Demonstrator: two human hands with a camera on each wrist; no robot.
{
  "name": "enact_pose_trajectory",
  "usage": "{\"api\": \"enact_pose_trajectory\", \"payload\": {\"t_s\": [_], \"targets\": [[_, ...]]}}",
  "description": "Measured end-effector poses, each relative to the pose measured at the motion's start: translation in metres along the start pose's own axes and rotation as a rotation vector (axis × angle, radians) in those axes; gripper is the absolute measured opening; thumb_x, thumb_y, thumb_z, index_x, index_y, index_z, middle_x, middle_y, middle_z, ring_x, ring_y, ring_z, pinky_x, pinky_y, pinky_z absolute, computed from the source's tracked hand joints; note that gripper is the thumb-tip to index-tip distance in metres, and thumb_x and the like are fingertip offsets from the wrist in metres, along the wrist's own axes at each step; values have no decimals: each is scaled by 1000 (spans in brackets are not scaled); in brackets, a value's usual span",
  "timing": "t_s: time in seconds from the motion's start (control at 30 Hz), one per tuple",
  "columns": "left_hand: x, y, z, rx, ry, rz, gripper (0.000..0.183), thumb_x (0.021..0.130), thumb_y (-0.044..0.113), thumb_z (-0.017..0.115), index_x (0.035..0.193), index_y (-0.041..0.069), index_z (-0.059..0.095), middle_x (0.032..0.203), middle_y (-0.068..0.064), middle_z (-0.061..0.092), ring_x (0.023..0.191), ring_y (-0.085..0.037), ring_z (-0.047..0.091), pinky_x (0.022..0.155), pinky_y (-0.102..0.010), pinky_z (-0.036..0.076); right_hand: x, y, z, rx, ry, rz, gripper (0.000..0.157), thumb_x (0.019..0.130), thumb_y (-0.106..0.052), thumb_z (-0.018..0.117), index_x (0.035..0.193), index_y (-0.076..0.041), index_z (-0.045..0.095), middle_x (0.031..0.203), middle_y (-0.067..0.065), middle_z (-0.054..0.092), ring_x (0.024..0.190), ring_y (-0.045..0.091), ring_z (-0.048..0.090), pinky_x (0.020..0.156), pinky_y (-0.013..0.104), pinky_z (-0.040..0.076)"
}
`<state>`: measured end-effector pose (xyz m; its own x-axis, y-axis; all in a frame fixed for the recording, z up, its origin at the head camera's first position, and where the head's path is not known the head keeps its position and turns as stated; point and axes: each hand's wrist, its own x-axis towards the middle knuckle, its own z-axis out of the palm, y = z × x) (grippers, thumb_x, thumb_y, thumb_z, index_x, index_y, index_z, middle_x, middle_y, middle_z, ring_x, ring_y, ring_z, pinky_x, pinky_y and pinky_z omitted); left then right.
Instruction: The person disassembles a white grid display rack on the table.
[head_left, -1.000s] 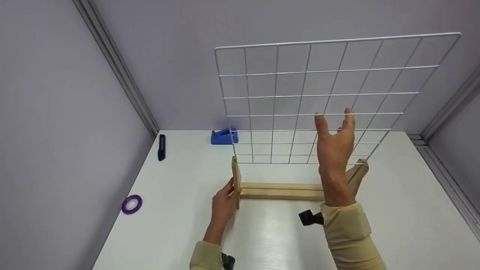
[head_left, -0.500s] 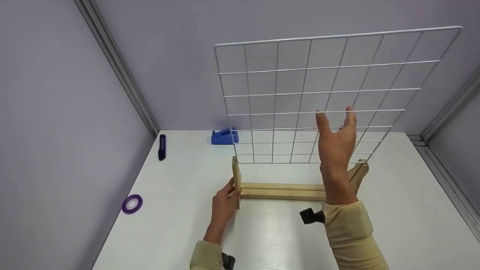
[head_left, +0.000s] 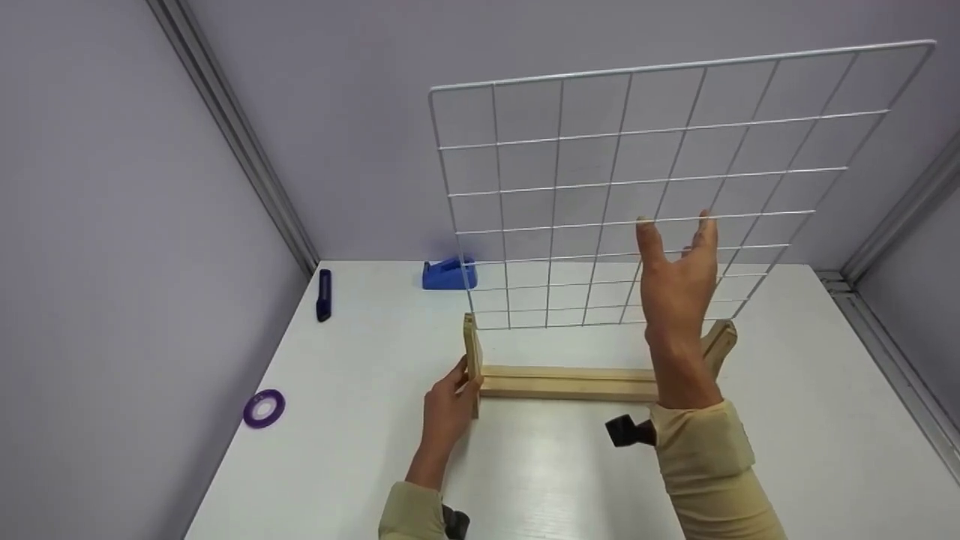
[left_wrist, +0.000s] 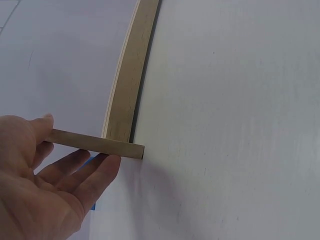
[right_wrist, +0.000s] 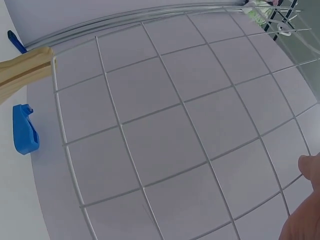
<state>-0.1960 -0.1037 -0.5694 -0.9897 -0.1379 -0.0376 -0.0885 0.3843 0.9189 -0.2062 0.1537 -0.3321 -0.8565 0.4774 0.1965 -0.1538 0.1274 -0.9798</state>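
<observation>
Sleeves (head_left: pixel 412 511) lowest in my head feed. Just beyond, left hand (head_left: pixel 448 409), thumb and fingers clamped either side of the left upright (head_left: pixel 474 356). Grooved wooden crossbar (head_left: pixel 570 383) meets that upright, lying along the counter (head_left: pixel 360 450). Purple ring (head_left: pixel 250 410) well off to the left.

Farther out, right hand (head_left: pixel 679 289), thumb and fingers spread apart, touching the white wire grid (head_left: pixel 610 184). Grid stands tilted above the frame, its lower corners at the tops of the left upright and the right upright (head_left: pixel 720 345). Whether either is seated, I can't tell.

Risk, as I judge it: uneven push from one hand could twist the grid and unseat a corner; with no grip visible on the right upright, it may splay or skid.

At the back, blue tape dispenser (head_left: pixel 448 275), dark blue cutter (head_left: pixel 324 296), pale wall (head_left: pixel 360 150).
</observation>
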Motion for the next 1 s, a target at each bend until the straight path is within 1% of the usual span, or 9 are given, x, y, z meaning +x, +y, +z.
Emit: {"api": "enact_pose_trajectory", "payload": {"t_s": [0.07, 0.17, 0.3, 0.47, 0.57, 0.7, 0.83, 0.93, 1.0], "targets": [[0, -1, 0, 10, 2, 10, 52, 101, 27, 63, 151, 14, 50, 140, -18, 63, 126, -34, 64, 98, -47, 58, -1, -1, 0, -10, -4, -6, 87, 100, -38, 64, 165, -18, 8, 172, 3, 11, 159, 24, 17, 127, 41, 28], [0, -1, 0, 25, 8, 13, 52, 101, 28, 63, 150, 15, 51, 138, -18, 64, 125, -34, 65, 98, -47, 58, -2, -1, -1, -14, -16, -7, 91, 100, -40, 63, 165, -16, 3, 172, 3, 9, 158, 23, 18, 126, 41, 29], [0, 0, 0, 32, 10, 14, 52, 101, 29, 63, 150, 15, 51, 138, -18, 64, 125, -33, 65, 99, -46, 57, -2, -2, -2, -7, -38, 20, 94, 100, -45, 60, 164, -19, -3, 173, 3, 5, 158, 23, 19, 126, 42, 29], [0, 0, -1, 32, 11, 16, 52, 102, 28, 62, 150, 15, 50, 139, -17, 63, 127, -33, 63, 100, -46, 56, -2, 0, -4, -8, -67, 14, 93, 103, -46, 54, 163, -20, -12, 173, 4, 1, 157, 24, 23, 127, 44, 27], [1, 0, -1, 28, 14, 6, 51, 102, 28, 62, 150, 16, 51, 140, -16, 63, 128, -32, 63, 102, -47, 56, -2, 2, -4, -18, -78, 0, 91, 105, -45, 52, 162, -21, -15, 173, 3, -3, 156, 24, 24, 127, 44, 28], [2, -1, -1, 32, 14, -10, 51, 102, 29, 61, 151, 18, 50, 141, -16, 63, 128, -33, 63, 102, -48, 55, -1, 5, -3, -52, -71, -23, 92, 105, -43, 51, 161, -22, -19, 172, -1, -8, 156, 24, 26, 124, 44, 33], [1, -1, -1, 35, 12, -14, 51, 103, 29, 61, 151, 17, 49, 141, -15, 62, 128, -33, 63, 102, -49, 55, -2, 8, -1, -81, -37, -70, 91, 105, -38, 50, 161, -20, -19, 173, 2, -6, 153, 23, 33, 116, 45, 43], [1, -1, 0, 32, 12, 4, 51, 103, 29, 61, 151, 16, 49, 141, -16, 62, 128, -33, 63, 102, -48, 55, -1, 10, -1, -91, -25, -98, 89, 104, -35, 48, 161, -18, -18, 173, 4, -4, 150, 22, 37, 112, 46, 46], [1, -1, -1, 25, 14, 20, 51, 103, 29, 60, 150, 14, 50, 140, -17, 63, 127, -33, 63, 101, -48, 56, -1, 11, -2, -85, -34, -100, 88, 104, -34, 46, 161, -19, -19, 173, 2, -5, 150, 21, 37, 111, 46, 46]]}}
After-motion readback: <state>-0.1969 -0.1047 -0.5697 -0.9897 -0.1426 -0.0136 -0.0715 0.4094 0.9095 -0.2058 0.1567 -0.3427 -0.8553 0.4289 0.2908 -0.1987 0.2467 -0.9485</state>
